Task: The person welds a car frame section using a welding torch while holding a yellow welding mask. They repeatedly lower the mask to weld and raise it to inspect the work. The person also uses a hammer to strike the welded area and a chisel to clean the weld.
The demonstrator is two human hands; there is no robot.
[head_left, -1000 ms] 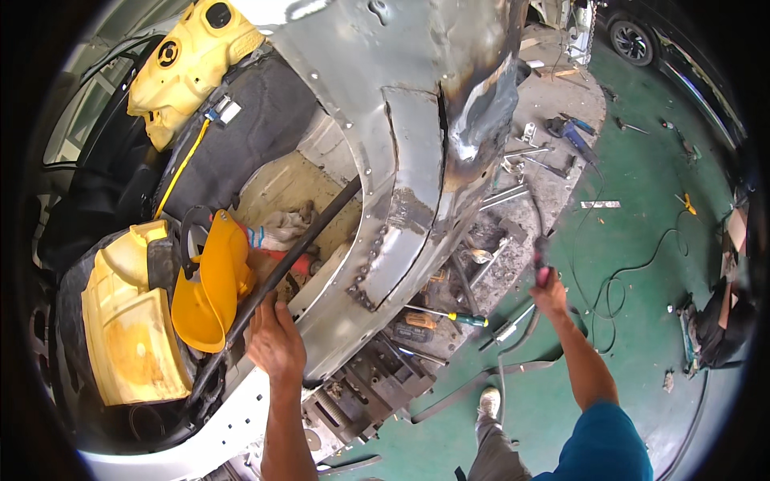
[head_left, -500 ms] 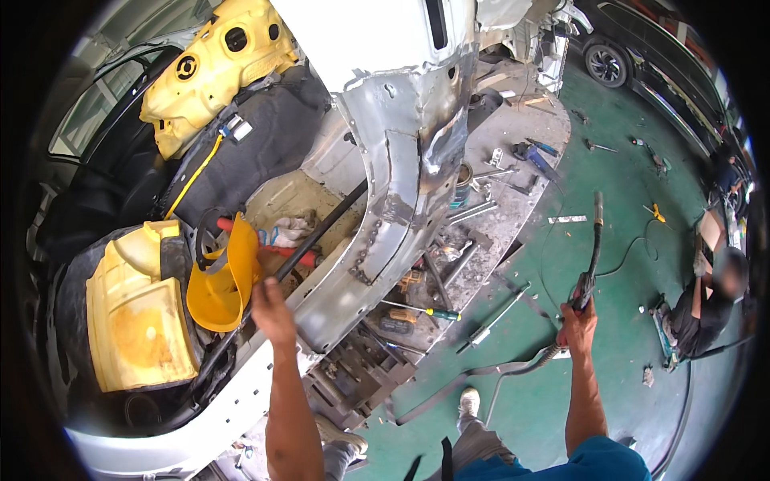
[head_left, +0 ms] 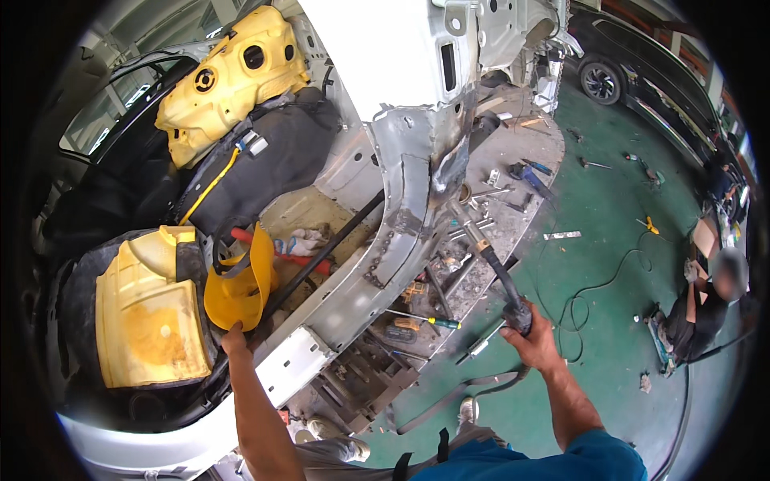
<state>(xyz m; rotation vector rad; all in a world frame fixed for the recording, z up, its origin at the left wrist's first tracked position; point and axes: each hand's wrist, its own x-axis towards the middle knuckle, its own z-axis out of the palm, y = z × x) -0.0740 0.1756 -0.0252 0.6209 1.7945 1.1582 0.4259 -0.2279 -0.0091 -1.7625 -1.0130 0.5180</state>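
My right hand is wrapped round the grip of a welding torch. The torch's nozzle points up and left towards the bare, welded metal of the car's pillar, apart from it as far as I can see. On the left, my left hand is closed at the lower edge of a yellow welding mask; some of its fingers are hidden. The mask has a dark head strap and rests inside the open car body. A long black bar slants past it, close to white-and-red work gloves.
A yellow foam block lies left of the mask. Below the pillar, a dirty platform carries scattered tools, including a green-and-yellow screwdriver. A cable loops over the green floor. Another person sits at the far right.
My right hand has brought the torch left, tilting its nozzle towards the pillar. My left hand has moved from beside the mask down to its lower edge. The view has shifted slightly.
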